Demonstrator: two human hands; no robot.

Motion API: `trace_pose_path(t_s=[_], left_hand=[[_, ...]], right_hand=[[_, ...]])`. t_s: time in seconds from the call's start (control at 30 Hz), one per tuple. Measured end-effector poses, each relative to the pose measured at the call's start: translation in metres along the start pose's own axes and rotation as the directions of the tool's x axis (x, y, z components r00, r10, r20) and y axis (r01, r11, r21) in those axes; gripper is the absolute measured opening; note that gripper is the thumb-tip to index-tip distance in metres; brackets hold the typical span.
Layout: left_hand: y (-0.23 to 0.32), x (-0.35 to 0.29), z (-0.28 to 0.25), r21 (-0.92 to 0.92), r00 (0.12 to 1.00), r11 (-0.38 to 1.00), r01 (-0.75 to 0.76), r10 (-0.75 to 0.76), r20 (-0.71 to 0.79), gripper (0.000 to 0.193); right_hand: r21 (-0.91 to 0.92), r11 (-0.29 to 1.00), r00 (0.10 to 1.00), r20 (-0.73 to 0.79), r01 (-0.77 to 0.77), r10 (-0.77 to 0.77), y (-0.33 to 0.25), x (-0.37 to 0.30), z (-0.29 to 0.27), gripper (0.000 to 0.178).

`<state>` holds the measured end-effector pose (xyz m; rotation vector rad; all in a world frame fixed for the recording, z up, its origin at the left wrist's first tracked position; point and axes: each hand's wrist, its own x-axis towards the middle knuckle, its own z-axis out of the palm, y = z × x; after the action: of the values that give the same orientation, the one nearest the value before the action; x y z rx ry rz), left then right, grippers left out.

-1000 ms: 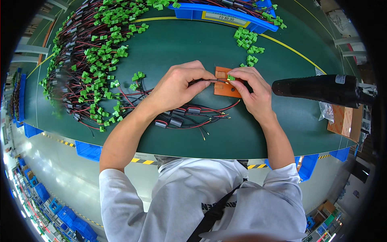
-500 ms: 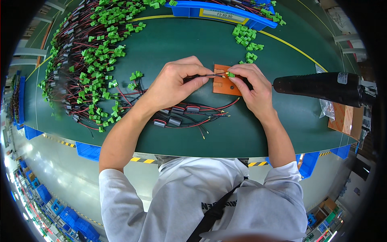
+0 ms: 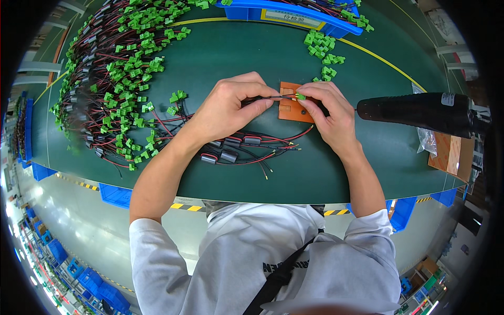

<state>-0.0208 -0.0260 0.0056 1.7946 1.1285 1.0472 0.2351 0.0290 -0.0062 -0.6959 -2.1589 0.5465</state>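
Between the thumb and fingers of my left hand (image 3: 234, 104) is a dark wire cable (image 3: 284, 96), its end pointing right. My right hand (image 3: 329, 107) pinches a small green terminal connector (image 3: 300, 96), mostly covered by the fingertips. Wire ends and connector meet over an orange fixture block (image 3: 294, 112) on the green table; whether the wires are inside the connector is too small to tell. Just below my left hand lie several loose red and black wires with grey cylinders (image 3: 229, 155), their bare tips toward the right.
A large heap of wire harnesses with green connectors (image 3: 121, 79) covers the table's left. Loose green connectors (image 3: 320, 46) lie beyond the fixture, near a blue bin (image 3: 294, 11). At right, a black cylindrical tool (image 3: 415, 111) points toward my right hand, near a cardboard box (image 3: 450, 155).
The wire ends in my left hand have come up to the green connector, closing the small gap between them. Both hands otherwise stay almost in place.
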Motion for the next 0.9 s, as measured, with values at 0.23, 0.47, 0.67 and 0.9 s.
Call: trace_pose_path(t_s=[0.23, 0.47, 0.67, 0.9], left_hand=[[0.001, -0.001, 0.0, -0.01, 1.0, 1.0, 0.002, -0.001, 0.023, 0.019], [0.007, -0.001, -0.005, -0.066, 0.99, 0.989, 0.131, -0.126, 0.069, 0.02], [0.008, -0.001, -0.005, -0.084, 0.986, 0.984, 0.157, -0.152, 0.063, 0.019], [0.008, -0.001, -0.006, -0.097, 0.982, 0.978, 0.186, -0.182, 0.047, 0.019]], right_hand=[[-0.033, 0.999, 0.999, -0.03, 0.042, -0.043, -0.007, 0.006, -0.001, 0.024], [-0.045, 0.999, 1.0, -0.001, -0.013, 0.013, -0.007, 0.001, 0.0, 0.023], [-0.04, 0.999, 1.0, -0.011, 0.0, 0.0, -0.007, 0.002, 0.001, 0.025], [-0.047, 0.999, 1.0, -0.018, 0.015, -0.015, -0.008, 0.001, 0.002, 0.025]])
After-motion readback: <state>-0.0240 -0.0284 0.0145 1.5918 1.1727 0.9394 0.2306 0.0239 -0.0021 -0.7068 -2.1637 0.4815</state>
